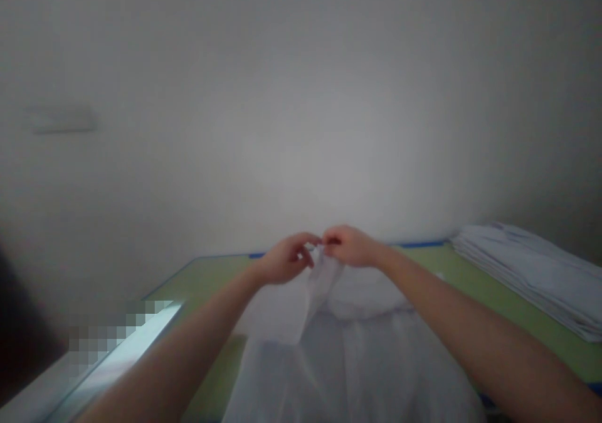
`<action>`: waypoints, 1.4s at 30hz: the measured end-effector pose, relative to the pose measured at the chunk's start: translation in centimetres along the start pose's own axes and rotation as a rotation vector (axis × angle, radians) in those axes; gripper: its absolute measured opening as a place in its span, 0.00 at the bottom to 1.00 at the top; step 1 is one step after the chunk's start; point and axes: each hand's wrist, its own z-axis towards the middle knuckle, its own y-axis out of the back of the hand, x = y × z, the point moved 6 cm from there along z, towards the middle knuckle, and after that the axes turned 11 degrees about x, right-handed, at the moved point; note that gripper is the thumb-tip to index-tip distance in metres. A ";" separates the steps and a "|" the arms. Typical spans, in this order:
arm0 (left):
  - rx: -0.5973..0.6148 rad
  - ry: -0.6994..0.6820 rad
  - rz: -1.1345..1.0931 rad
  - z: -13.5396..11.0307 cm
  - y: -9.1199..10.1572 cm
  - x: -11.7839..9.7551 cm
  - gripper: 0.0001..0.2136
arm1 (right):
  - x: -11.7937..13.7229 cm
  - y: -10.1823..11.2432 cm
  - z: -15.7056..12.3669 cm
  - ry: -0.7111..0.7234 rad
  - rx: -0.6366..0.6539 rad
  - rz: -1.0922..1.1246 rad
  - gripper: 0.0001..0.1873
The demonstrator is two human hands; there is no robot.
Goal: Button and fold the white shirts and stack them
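A thin white translucent sheet or bag point(324, 348) lies on the green table point(207, 278) and rises up to my hands. My left hand point(286, 260) and my right hand point(350, 246) meet above the table's far part, fingertips almost touching. Both pinch the top edge of the white sheet between thumb and fingers. The sheet hangs from the pinch and spreads wide toward me. Both forearms reach in from the bottom corners of the picture.
A stack of folded white sheets point(531, 272) rests on the table's right side. The table has a blue edge point(418, 245) against a plain white wall. A pale ledge point(113, 360) runs along the lower left.
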 end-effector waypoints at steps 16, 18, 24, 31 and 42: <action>0.110 -0.168 -0.340 2.0 -0.6 -2.1 0.08 | -1.8 0.1 -1.0 -0.228 0.021 -0.039 0.10; 0.125 -0.153 -0.347 2.2 -0.7 -2.4 0.07 | -2.2 0.3 -1.3 -0.256 0.016 0.009 0.10; 0.183 -0.116 -0.385 2.7 -1.1 -3.4 0.08 | -2.9 0.6 -2.6 -0.308 -0.002 0.238 0.10; 0.185 -0.050 -0.070 3.8 -2.0 -4.3 0.08 | -3.4 0.8 -3.6 -0.262 -0.055 0.341 0.08; 0.051 -0.135 0.399 4.2 -2.4 -7.5 0.04 | -4.4 -0.2 -5.3 0.082 0.059 0.614 0.19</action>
